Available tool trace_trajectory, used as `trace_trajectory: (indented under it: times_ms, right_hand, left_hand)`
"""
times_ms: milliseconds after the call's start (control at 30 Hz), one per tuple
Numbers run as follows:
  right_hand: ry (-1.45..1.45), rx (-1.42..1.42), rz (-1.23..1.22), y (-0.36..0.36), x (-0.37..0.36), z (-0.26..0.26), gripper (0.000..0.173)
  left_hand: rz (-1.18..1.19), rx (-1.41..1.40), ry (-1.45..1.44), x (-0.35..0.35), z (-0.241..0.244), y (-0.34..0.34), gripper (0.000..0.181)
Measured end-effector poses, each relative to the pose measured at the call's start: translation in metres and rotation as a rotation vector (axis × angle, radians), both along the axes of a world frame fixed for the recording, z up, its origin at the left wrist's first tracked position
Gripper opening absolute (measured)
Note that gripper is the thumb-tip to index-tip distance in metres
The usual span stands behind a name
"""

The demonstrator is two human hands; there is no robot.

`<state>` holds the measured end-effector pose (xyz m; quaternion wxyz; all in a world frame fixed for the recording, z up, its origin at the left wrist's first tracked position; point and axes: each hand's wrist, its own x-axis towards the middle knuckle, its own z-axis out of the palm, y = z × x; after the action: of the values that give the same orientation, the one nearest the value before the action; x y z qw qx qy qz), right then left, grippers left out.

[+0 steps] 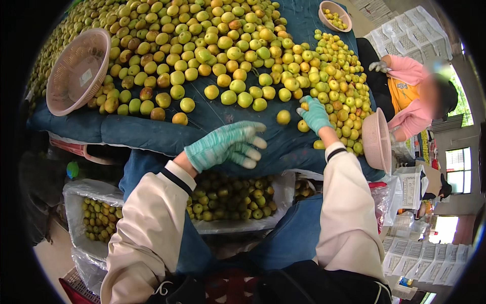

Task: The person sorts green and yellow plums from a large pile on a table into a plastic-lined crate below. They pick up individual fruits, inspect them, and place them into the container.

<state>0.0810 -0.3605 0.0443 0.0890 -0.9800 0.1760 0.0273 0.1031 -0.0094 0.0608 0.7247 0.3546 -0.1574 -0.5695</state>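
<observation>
A mass of yellow-green fruits point(212, 38), jujube-like and some blushed brown, lies on a padded blue cloth point(205, 110) before me. My left hand point(228, 146), in a mint-and-white knit glove, hovers over the cloth's near edge with fingers apart and nothing in them. At the right-hand heap, my right hand point(316, 115), gloved alike, has thumb and fingers around a small yellow fruit point(304, 106). Just left of that hand sits a single fruit point(283, 117); another fruit point(303, 126) lies right below the fingers.
A pink plastic basket point(78, 72) tilts on the fruit at left. Another pink basket point(376, 140) stands at the right edge, beside a seated co-worker point(406, 89). A small basket point(335, 16) holds fruit at the back. Lined crates of fruit point(231, 197) point(100, 218) sit below the table.
</observation>
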Motion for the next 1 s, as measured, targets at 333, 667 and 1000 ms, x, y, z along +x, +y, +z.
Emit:
trace_trajectory:
  times_ms: [333, 667, 1000]
  right_hand:
    - [-0.053, -0.117, -0.078, 0.059, 0.057, 0.039, 0.043]
    - [0.125, 0.112, -0.017, 0.069, 0.06, 0.039, 0.047]
    - [-0.443, -0.078, 0.291, 0.088, 0.128, 0.05, 0.04]
  left_hand:
    - [0.215, 0.044, 0.407, 0.001, -0.05, -0.023, 0.039]
    - [0.346, -0.096, 0.521, 0.002, -0.041, -0.032, 0.055]
    - [0.415, -0.168, 0.783, 0.019, -0.038, -0.026, 0.056]
